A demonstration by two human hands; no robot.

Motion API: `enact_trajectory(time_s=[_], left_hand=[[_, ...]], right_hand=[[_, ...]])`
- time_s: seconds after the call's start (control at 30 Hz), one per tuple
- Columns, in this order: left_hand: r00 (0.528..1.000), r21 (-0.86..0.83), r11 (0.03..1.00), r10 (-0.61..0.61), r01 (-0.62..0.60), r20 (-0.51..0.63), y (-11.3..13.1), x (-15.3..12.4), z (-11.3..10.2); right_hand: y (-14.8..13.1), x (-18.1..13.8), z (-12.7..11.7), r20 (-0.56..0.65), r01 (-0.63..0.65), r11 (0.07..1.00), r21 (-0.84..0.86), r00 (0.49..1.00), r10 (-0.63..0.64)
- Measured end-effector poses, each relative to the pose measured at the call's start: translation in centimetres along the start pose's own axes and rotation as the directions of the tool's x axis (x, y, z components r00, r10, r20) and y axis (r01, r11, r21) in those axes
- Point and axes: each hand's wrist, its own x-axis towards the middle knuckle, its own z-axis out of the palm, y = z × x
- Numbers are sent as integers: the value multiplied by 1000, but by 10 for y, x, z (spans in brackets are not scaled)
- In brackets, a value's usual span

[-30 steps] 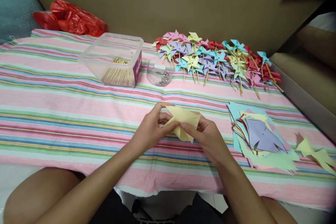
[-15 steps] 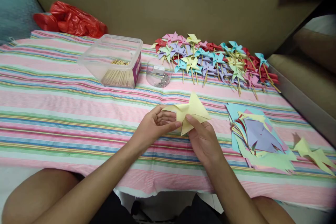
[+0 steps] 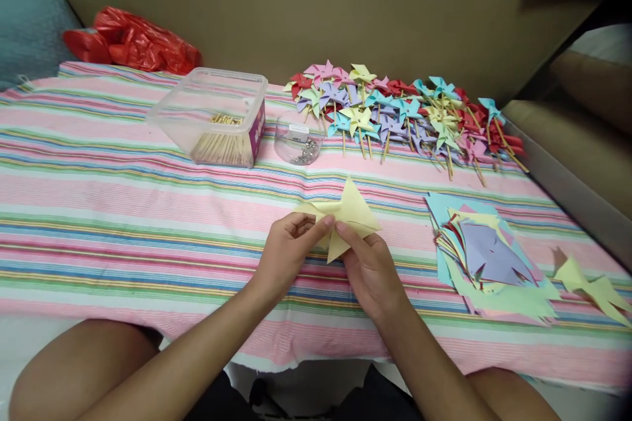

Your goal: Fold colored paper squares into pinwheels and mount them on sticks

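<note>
Pinching the yellow paper (image 3: 354, 209), left hand (image 3: 285, 251) and right hand (image 3: 370, 268) each close their grip on it, just above the tabletop (image 3: 123, 210); a second ago it was flatter, now one corner stands up, so the folding advances.

Table (image 3: 99, 210) covered in striped cloth; clear plastic box (image 3: 197, 102) of wooden sticks (image 3: 222, 143) set toward far side; small clear cup (image 3: 299, 138) of metal pins just beside it; pinwheels (image 3: 405, 115) heaped further right; stack of cut paper (image 3: 488, 256) laid near right edge, loose yellow piece (image 3: 592, 289) beside it; red plastic bag (image 3: 133, 39) seen behind table.
</note>
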Motion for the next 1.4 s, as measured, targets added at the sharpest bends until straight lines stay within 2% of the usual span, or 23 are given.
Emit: enact_trajectory(time_s=[0.17, 0.27, 0.37, 0.43, 0.53, 0.63, 0.73, 0.87, 1.0, 1.2, 1.4], left_hand=[[997, -89, 995, -41, 34, -70, 1, 1, -2], [989, -181, 980, -105, 86, -99, 3, 5, -7], [984, -220, 972, -119, 89, -129, 5, 9, -11], [984, -228, 971, -110, 77, -137, 6, 9, -13], [986, -216, 974, -104, 75, -130, 6, 8, -12], [988, -174, 983, -77, 53, -134, 5, 6, -10], [991, -120, 993, -31, 15, -133, 4, 5, -9], [994, -63, 998, -2, -5, -113, 2, 4, -8], [995, -18, 1000, 18, -20, -103, 3, 2, -7], [995, 69, 996, 54, -49, -82, 2, -1, -5], [997, 91, 995, 49, -44, -56, 0, -3, -4]], right_hand=[[-6, -1, 0, 53, 2, 997, -82, 999, 2], [-8, -1, -7, 72, 186, 957, -220, 982, -175], [-7, -1, -13, 185, 455, 788, -415, 890, -417], [-7, -2, -14, 306, 571, 644, -509, 820, -484], [-8, -4, -13, 398, 627, 505, -593, 774, -493], [-10, -6, -11, 383, 610, 458, -647, 779, -497], [-11, -6, -11, 352, 577, 465, -671, 801, -485], [-10, -6, -11, 268, 496, 595, -633, 861, -433], [-10, -6, -11, 192, 448, 686, -574, 888, -418], [-8, -6, -9, 113, 366, 731, -576, 921, -372], [-3, -5, -9, 73, 366, 746, -556, 916, -395]])
